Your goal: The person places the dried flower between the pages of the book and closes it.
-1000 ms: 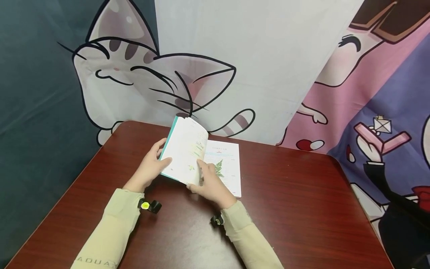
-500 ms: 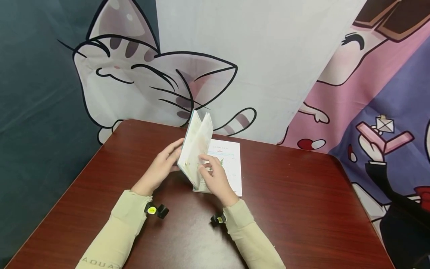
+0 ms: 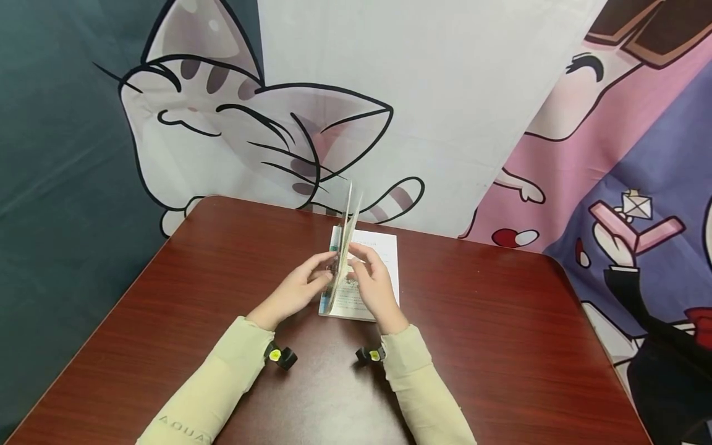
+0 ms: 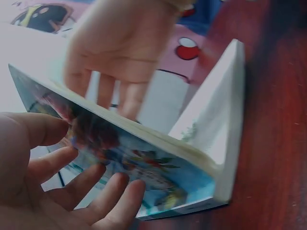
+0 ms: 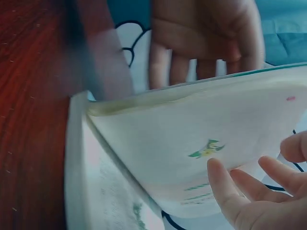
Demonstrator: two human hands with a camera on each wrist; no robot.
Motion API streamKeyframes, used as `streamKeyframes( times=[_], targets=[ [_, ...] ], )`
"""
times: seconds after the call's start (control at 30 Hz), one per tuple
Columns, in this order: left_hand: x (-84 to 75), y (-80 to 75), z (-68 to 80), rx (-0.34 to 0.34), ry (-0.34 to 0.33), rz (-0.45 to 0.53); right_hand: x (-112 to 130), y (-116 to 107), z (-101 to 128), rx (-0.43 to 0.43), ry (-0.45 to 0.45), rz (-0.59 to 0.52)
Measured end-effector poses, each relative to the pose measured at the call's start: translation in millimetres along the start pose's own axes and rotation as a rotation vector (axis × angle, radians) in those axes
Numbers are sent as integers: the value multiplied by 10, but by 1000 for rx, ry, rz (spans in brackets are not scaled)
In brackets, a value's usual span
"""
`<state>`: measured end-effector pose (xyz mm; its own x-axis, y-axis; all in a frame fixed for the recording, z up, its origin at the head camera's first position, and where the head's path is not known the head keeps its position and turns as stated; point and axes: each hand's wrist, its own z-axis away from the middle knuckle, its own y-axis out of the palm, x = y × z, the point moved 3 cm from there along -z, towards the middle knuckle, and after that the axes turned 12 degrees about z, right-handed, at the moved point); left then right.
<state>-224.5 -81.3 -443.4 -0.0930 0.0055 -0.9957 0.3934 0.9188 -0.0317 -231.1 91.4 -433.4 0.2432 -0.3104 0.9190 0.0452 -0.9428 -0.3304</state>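
A paperback book (image 3: 384,247) lies on the table, its right-hand part flat. Its front portion, the cover with some pages, stands nearly upright on the spine side. My left hand (image 3: 295,290) is at the left of this raised part, with loosely extended fingers against the illustrated cover (image 4: 153,175). On the other side, my right hand (image 3: 378,287) has its fingers spread at the inner page. In the right wrist view, a fingertip meets that white page (image 5: 158,139) near a small printed flower. Neither hand curls around the book.
The dark red-brown table (image 3: 500,334) extends around the book on both sides. Behind its far edge hangs a cloth backdrop (image 3: 456,111) with cartoon figures. Black wrist cameras sit by both cuffs, the left one (image 3: 286,358) close to the tabletop.
The raised part of the book has swung right, from leaning left with its pages showing to nearly upright. My left hand has moved right with it and no longer grips its edge.
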Motion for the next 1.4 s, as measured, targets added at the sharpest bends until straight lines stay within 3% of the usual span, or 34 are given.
streamKeyframes(
  times=[0.27, 0.43, 0.73, 0.9, 1.0, 1.4],
  targets=[
    [90, 180, -59, 26, 10, -266, 57, -305, -26, -33, 137, 0],
    [112, 262, -89, 41, 24, -346, 62, -484, -38, -10, 196, 7],
    [173, 363, -190, 119, 24, -447, 9, -765, -56, 34, 218, 166],
    [223, 413, -237, 151, 17, -509, -79, -869, -49, 83, 223, 320],
    [253, 436, -248, 176, -1, -556, -137, -891, -42, 106, 226, 428],
    [319, 501, -279, 283, -16, -659, -484, -851, -44, 238, 288, 617]
  ],
)
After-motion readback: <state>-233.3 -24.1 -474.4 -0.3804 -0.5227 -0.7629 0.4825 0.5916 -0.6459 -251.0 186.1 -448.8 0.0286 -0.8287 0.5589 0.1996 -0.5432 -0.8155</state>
